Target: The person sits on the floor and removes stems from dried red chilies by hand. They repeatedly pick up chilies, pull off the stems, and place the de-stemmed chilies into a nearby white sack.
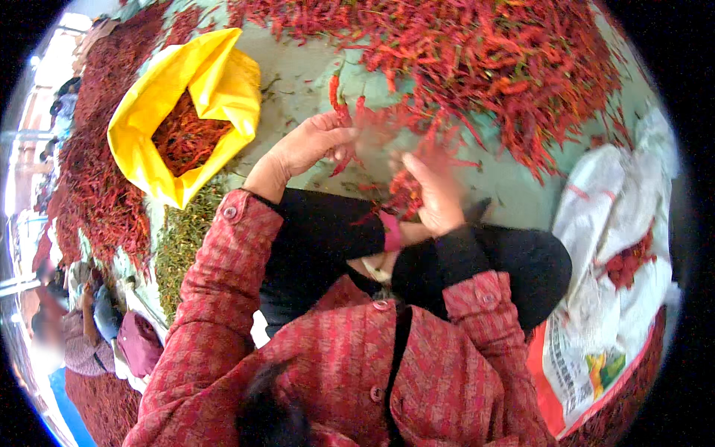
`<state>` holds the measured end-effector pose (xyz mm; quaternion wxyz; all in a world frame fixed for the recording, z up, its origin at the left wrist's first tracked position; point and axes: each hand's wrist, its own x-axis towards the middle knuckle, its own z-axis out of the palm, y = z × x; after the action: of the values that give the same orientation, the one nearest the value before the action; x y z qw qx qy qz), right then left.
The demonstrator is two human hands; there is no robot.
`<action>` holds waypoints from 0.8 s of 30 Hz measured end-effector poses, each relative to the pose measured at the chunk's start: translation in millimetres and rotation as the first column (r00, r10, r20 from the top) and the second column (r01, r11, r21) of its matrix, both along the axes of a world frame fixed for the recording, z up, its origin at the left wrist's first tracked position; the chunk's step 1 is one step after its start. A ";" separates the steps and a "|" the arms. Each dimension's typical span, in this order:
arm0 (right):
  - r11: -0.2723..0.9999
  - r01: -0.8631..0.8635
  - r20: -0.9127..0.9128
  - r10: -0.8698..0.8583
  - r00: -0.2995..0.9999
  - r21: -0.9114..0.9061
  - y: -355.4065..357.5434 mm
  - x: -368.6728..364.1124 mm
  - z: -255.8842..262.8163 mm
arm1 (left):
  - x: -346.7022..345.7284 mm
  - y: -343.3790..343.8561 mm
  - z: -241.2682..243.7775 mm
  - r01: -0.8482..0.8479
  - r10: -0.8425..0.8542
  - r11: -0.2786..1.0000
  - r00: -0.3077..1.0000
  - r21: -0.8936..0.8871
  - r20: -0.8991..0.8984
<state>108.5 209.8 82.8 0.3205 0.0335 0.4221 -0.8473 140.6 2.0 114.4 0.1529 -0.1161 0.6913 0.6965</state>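
Observation:
Dried red chili peppers (342, 112) with thin stems stick out from the pinched fingers of my left hand (301, 148). My right hand (441, 193), blurred at the fingers, curls around a small bunch of red chilies (405, 195) above my crossed legs. Between the two hands more red chilies are smeared by motion, so I cannot tell which hand they touch. Just beyond both hands, a large heap of red chilies (491, 72) spreads over a pale green ground sheet (299, 67).
A yellow sack (131, 125), partly filled with chilies, gapes at the left. Below it lies a pile of greenish stems (181, 240). White woven sacks (586, 195) lie at the right, with some chilies on them. Another chili heap (100, 167) and seated people (86, 341) are farther left.

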 end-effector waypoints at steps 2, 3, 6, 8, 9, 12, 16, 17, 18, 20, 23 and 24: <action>0.999 0.008 0.007 -0.009 1.000 0.033 8.1 11.7 14.4 | 8.0 37.6 13.2 0.088 -0.091 0.992 0.995 -0.092 -0.028; 0.999 0.039 0.001 -0.039 0.999 -0.013 8.5 20.1 19.1 | 10.1 55.5 14.6 0.126 -0.127 0.967 0.992 -0.220 0.008; 0.987 0.122 -0.156 -0.105 0.982 0.103 15.7 37.9 11.1 | 24.2 104.5 18.8 0.054 -0.285 0.575 0.949 -0.817 -0.137; 0.973 0.182 -0.154 -0.160 0.975 0.144 28.0 40.9 9.8 | 27.3 114.5 17.3 0.125 -0.368 0.563 0.923 -0.817 -0.113; 0.966 0.204 -0.150 -0.181 0.972 0.158 30.8 43.6 10.4 | 31.1 115.2 16.4 0.157 -0.403 0.551 0.910 -0.820 -0.097; 0.962 0.218 -0.245 -0.174 0.954 0.163 35.4 45.1 16.6 | 34.7 107.8 20.3 0.274 -0.524 0.614 0.843 -0.740 -0.122; 0.972 0.227 -0.286 -0.201 0.937 0.060 45.4 40.9 30.8 | 46.5 100.4 37.7 0.195 -0.292 0.893 0.937 -0.406 -0.192; 0.982 0.191 -0.292 -0.183 0.939 0.002 50.3 37.7 35.1 | 48.7 97.8 42.3 0.126 -0.173 0.943 0.976 -0.309 -0.131; 0.987 0.154 -0.199 -0.161 0.967 -0.053 51.7 41.6 42.2 | 53.2 92.9 41.6 0.031 -0.053 0.981 0.992 -0.192 -0.114; 0.989 0.112 -0.146 -0.126 0.981 -0.101 47.3 49.4 50.7 | 55.1 102.9 40.3 -0.084 0.067 0.994 0.971 -0.065 -0.230; 0.992 0.017 -0.147 -0.036 0.988 -0.127 52.3 48.2 33.2 | 52.7 120.4 49.6 -0.090 0.100 0.994 0.968 0.056 -0.228; 0.991 -0.044 -0.139 0.026 0.990 -0.127 56.9 45.3 26.5 | 53.7 119.6 42.6 -0.096 0.091 0.995 0.964 -0.007 -0.249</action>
<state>153.8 266.7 109.3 0.3069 -0.0531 0.3876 -0.8676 194.3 121.6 157.0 0.0312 -0.0619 0.7053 0.7056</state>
